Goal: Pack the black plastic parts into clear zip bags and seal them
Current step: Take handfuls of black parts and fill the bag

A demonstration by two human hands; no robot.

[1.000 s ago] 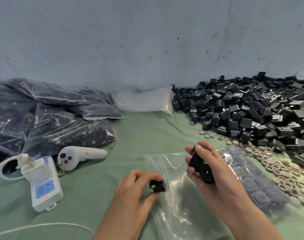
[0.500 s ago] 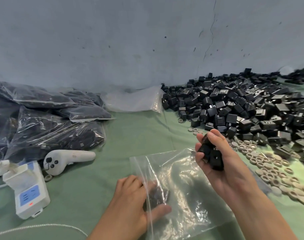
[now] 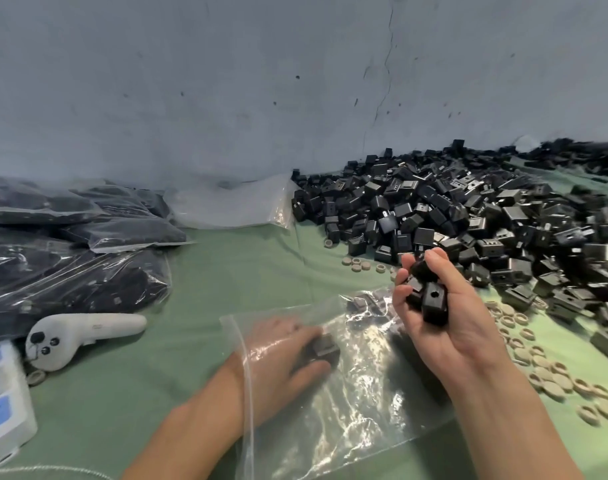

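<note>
Left hand (image 3: 281, 355): low in the middle of the frame, pushed in through the open mouth of the clear zip bag (image 3: 358, 403) and seen through the plastic; fingers and thumb curl round one black part (image 3: 325, 348).
Right hand (image 3: 447, 323): right of centre, palm up above the bag's far edge, fingers closed round a clutch of black parts (image 3: 430, 296).
Clear zip bag: lies flat and crinkled on the green table (image 3: 226, 278), mouth toward the left, glare across its film; apart from the held part it looks nearly empty.
Black parts: small boxy matte plastic blocks; the lowest one in the right hand shows a round hole in its face.
Heap of black parts (image 3: 468, 216): loose, across the upper right of the frame, against the grey wall (image 3: 226, 81).
Beige rings (image 3: 537, 362): scattered along the heap's near edge, at right.
Packed bags (image 3: 70, 268): piled at left, dark with parts.
Empty bags (image 3: 233, 206): a pale stack at centre, by the wall.
White controller (image 3: 77, 332): lying on its side just below the packed bags.
White device (image 3: 1, 396): blue-labelled, cut off by the lower left edge.
In the way: the bag's film blurs the left fingers, and a second bag (image 3: 363, 301) beneath its far corner is half hidden.
</note>
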